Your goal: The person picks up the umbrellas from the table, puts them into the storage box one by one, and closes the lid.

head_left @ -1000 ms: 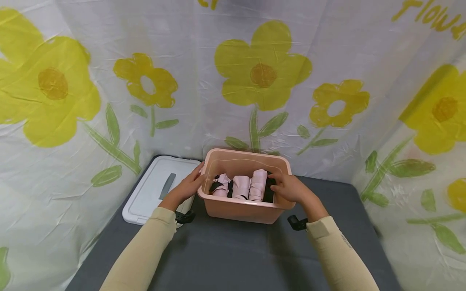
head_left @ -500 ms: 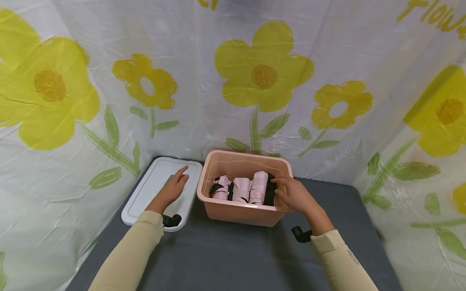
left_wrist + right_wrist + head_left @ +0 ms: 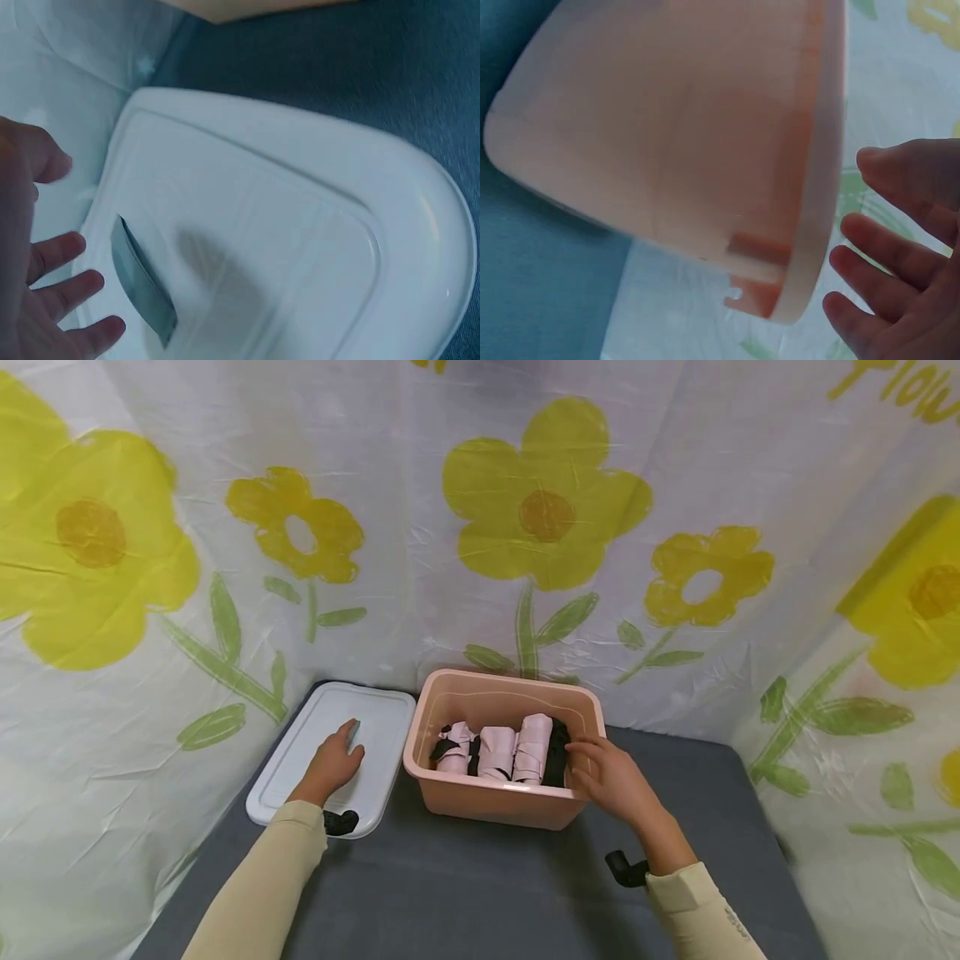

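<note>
My left hand (image 3: 331,768) hovers over the white lid (image 3: 378,714), fingers spread and holding nothing. In the left wrist view its fingertips are beside the lid's grey handle (image 3: 142,285). A pink plastic bin (image 3: 487,806) stands at the middle back. Inside it, rolled pink bundles (image 3: 532,747) with black straps lie side by side, with a black item (image 3: 556,752) at their right. My right hand (image 3: 611,777) is at the bin's right rim, its fingers relaxed and nothing in them. The right wrist view shows those fingertips just off the rim (image 3: 825,150).
A dark grey table (image 3: 480,885) carries the bin and the lid. Behind and at both sides hangs a white sheet (image 3: 405,568) with yellow flowers, close to the bin's far rim. The lid lies left of the bin, near the sheet.
My left hand has let go of the bin's left side and moved left over the lid. The right hand has drawn back slightly from inside the bin toward its right rim.
</note>
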The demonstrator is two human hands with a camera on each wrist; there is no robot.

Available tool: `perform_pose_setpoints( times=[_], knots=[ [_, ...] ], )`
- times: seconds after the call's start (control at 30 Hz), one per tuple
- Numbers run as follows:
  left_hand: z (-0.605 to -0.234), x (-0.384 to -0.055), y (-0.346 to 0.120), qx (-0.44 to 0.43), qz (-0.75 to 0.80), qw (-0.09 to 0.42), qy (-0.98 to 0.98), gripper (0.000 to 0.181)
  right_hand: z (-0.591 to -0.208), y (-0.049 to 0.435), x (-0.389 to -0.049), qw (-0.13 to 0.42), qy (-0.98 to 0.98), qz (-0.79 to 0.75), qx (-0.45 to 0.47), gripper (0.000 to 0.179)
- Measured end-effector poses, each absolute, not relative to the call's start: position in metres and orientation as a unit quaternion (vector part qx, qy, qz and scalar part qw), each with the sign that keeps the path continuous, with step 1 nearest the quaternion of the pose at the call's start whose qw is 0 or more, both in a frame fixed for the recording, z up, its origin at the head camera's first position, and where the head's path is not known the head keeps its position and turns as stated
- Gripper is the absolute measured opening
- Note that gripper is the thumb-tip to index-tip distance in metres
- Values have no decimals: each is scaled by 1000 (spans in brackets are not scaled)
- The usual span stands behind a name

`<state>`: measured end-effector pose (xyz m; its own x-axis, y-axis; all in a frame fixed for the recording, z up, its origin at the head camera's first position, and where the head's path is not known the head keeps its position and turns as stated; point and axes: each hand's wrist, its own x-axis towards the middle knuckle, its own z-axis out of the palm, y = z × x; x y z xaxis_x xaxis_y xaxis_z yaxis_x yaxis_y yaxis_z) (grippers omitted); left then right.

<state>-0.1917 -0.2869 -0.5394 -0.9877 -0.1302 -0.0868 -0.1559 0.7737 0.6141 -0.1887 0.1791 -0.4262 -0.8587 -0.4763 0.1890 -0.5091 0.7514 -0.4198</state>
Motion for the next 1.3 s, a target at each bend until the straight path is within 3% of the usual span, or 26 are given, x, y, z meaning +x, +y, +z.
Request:
perform_pose_setpoints(
  times=[0.5,0.67,0.87,1.1,1.3],
  knots=[
    [-551,-193,-300,-110,227,94,963,73,-445,187,-169,86,-928,243,269,29],
    [-554,-198,-296,-117,190,106,969,65,-452,190,-162,119,-922,236,282,22],
    [-558,-202,-291,-121,179,75,973,56,-464,194,-156,145,-922,242,265,18],
    [-566,-201,-293,-124,177,-2,976,36,-475,194,-156,188,-905,276,264,22],
    [-569,-203,-297,-128,192,-16,973,30,-479,197,-157,209,-894,281,278,24]
  ],
)
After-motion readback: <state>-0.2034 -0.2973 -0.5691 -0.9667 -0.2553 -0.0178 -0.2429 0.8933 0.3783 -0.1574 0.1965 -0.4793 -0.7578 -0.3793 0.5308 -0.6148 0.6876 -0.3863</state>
